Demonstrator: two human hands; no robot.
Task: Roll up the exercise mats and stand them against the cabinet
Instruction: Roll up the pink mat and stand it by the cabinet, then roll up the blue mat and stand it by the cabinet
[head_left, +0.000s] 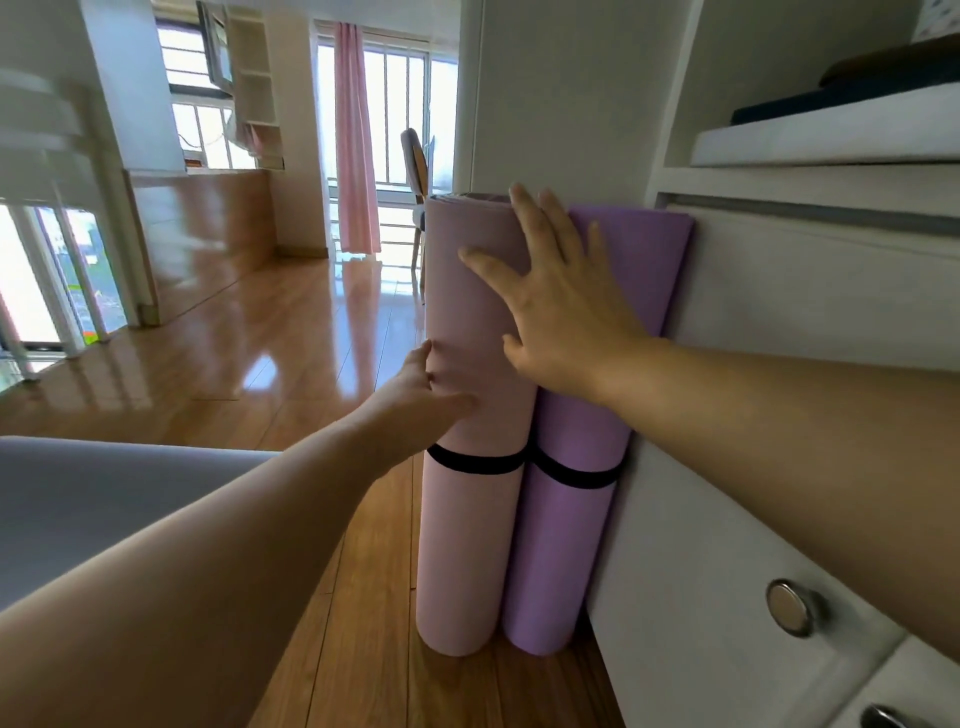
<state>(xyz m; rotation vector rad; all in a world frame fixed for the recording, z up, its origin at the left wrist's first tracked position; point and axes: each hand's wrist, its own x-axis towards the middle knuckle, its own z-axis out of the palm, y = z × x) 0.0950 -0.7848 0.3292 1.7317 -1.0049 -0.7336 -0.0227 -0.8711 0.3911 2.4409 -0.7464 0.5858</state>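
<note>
Two rolled mats stand upright on the wooden floor, side by side against the white cabinet. The pink mat is on the left and the purple mat is between it and the cabinet. Each has a black strap around its middle. My left hand touches the pink mat's left side just above its strap, fingers loosely bent. My right hand lies flat with spread straight fingers across the upper pink mat, its palm edge over the purple one.
A grey mat lies flat on the floor at lower left. The cabinet has round metal knobs at lower right. A chair stands behind the mats near the pink curtain and window.
</note>
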